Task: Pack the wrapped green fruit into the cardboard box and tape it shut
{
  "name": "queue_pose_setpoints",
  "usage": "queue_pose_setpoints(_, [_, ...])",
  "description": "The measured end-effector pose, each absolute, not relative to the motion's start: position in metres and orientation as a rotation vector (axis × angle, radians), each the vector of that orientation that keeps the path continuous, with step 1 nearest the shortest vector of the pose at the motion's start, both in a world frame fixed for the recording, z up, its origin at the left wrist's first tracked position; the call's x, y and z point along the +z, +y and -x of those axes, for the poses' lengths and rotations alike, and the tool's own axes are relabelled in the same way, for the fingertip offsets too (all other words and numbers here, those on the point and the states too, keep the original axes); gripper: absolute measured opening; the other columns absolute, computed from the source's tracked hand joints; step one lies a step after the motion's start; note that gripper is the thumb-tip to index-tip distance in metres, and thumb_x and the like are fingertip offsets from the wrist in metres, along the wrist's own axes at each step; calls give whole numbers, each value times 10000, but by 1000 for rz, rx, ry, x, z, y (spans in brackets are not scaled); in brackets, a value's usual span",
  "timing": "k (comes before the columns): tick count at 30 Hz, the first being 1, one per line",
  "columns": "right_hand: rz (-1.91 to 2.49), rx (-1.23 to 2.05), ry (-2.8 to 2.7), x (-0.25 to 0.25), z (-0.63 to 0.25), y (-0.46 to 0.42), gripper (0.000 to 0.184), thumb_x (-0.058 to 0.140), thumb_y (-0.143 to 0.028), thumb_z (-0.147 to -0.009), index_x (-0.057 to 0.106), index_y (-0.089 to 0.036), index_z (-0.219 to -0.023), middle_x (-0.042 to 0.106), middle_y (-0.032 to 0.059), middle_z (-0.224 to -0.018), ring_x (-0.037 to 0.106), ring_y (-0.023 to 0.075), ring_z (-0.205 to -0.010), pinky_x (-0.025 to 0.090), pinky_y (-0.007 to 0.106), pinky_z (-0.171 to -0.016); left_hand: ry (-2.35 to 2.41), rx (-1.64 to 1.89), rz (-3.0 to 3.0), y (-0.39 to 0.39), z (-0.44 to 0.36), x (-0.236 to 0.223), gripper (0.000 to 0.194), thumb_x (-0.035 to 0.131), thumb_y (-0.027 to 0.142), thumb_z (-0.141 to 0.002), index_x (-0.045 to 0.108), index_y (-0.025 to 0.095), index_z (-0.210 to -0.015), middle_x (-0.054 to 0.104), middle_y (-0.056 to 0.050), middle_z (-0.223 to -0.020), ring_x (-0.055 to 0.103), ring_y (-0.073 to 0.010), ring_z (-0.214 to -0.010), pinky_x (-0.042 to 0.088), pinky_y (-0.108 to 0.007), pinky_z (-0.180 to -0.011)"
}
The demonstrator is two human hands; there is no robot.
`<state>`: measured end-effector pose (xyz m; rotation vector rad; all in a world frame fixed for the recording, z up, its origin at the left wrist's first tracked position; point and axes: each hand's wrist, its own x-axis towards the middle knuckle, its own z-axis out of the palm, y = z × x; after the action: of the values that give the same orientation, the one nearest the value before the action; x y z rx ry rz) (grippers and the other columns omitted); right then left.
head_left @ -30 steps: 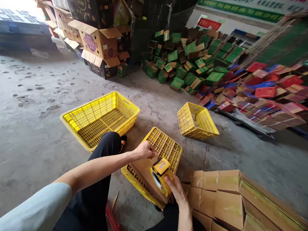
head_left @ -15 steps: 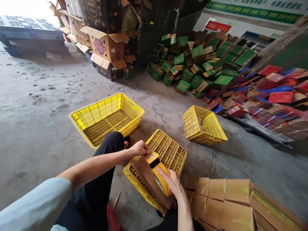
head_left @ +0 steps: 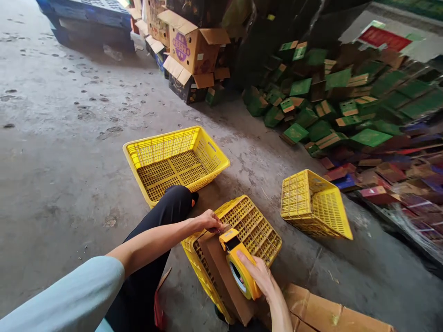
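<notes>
One yellow plastic tape dispenser [head_left: 248, 273] grasped in right hand [head_left: 260, 275], over brown cardboard [head_left: 225, 283] against yellow lattice crate [head_left: 254, 222]; left hand [head_left: 210, 221] clenches beside dispenser, contents unclear.

Your hands [head_left: 210, 220]: two
Tape dispensers [head_left: 247, 279] you hold: one
Yellow crates [head_left: 296, 198] before you: three
Red signs [head_left: 384, 38] ahead of you: one
Green boxes [head_left: 300, 86]: too overlapped for you to count

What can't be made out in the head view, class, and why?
Head view, tape dispenser: partly covered by the right hand.
Head view, left hand: anything pinched is too small to tell.
Head view, brown cardboard cartons: cut off by the bottom edge.
Head view, red sign: lettering blurred.
</notes>
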<state>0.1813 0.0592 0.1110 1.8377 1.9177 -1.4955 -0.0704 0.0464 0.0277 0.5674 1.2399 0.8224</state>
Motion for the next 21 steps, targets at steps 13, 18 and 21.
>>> queue_pose_setpoints(13, [-1850,-1311,1700,115,-164,78,523,688,-743,-791,617,-228,-732,666,48,-600,727,241,-597,594,293,-544,1270,814,-538,56,77,17,249,858,185,-731,678,125,-570,575,26,-492,522,-80,-475,439,-186,-513])
queue_pose_setpoints(18, [-1745,-1247,1780,110,-169,84,583,661,-806,-761,627,-226,-714,703,79,-639,737,268,-638,581,305,-566,1360,793,-600,58,81,18,176,861,209,-708,738,119,-620,601,8,-510,596,-126,-562,468,-207,-570])
queue_pose_setpoints(21, [-1749,-1201,1814,113,-171,82,592,624,-820,-773,631,-231,-716,714,82,-649,742,274,-640,579,312,-573,1434,786,-634,59,89,20,92,825,196,-712,773,132,-670,633,-4,-559,646,-158,-657,491,-220,-634])
